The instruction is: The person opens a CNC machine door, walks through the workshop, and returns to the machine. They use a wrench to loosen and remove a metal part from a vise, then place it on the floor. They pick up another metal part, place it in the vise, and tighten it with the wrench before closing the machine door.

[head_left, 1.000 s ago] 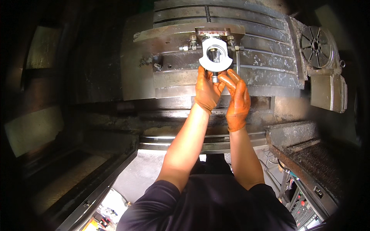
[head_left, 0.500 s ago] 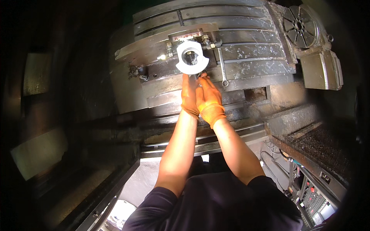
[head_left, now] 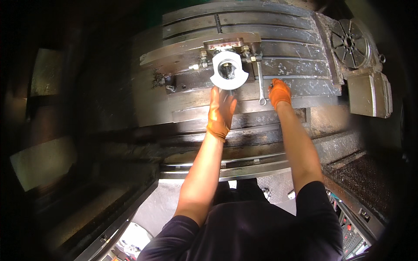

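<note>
A bright silver ring-shaped metal part (head_left: 216, 80) with a round bore sits at a clamping fixture (head_left: 244, 42) on the slotted machine table. Just below its near edge is my left hand (head_left: 219, 115), in an orange glove, with fingers stretched upward and the thumb apart. Whether its fingertips touch the part's underside is hidden. My right hand (head_left: 280, 92), gloved the same way, is over the table to the right, its fingers curled in. What they hold, if anything, I cannot make out. Between that hand and the fixture a combination wrench (head_left: 261, 85) hangs by its upper end, near a bolt.
The slotted table (head_left: 291, 65) stretches behind and to the right, smeared with fluid. A round slotted chuck plate (head_left: 349, 43) and a metal housing (head_left: 370, 95) stand at the far right. A rail (head_left: 257, 162) crosses in front of me. At lower right is a control panel (head_left: 352, 239).
My right hand has left my left hand's side and moved right, past the wrench, its fingers now curled. My left hand remains below the ring-shaped part. The whole view has shifted slightly.
</note>
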The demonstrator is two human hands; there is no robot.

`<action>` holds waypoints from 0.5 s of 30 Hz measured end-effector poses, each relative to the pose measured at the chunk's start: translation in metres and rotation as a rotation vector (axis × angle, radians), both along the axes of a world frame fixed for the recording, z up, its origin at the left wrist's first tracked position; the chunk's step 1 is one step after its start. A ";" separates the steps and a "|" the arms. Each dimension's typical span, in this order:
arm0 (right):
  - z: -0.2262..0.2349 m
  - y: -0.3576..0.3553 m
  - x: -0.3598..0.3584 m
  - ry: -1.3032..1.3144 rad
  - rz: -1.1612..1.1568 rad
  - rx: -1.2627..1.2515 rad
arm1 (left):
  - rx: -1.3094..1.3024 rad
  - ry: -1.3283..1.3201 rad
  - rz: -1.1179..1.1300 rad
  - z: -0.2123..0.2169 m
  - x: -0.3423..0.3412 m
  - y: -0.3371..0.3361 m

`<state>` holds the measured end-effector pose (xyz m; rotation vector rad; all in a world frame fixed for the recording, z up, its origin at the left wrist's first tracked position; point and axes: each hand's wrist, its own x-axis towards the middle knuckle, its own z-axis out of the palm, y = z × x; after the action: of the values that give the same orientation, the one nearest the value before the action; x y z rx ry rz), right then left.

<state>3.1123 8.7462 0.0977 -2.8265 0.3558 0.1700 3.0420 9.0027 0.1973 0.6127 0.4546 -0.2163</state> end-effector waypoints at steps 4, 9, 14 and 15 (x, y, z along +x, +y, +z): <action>0.010 0.011 0.017 0.225 0.179 -0.250 | 0.066 -0.123 -0.062 0.014 0.024 0.009; 0.023 0.011 0.006 0.159 0.170 -0.163 | 0.243 -0.100 -0.113 0.031 0.039 0.003; 0.105 0.050 -0.027 -0.179 -0.036 0.458 | 0.318 -0.142 -0.067 0.034 0.024 0.002; 0.105 0.056 -0.034 -0.191 -0.013 0.649 | 0.328 -0.175 -0.093 0.032 0.019 0.002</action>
<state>3.0783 8.8024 0.2023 -2.1764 0.2230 0.0054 3.0607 9.0043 0.2291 0.9670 0.2943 -0.1754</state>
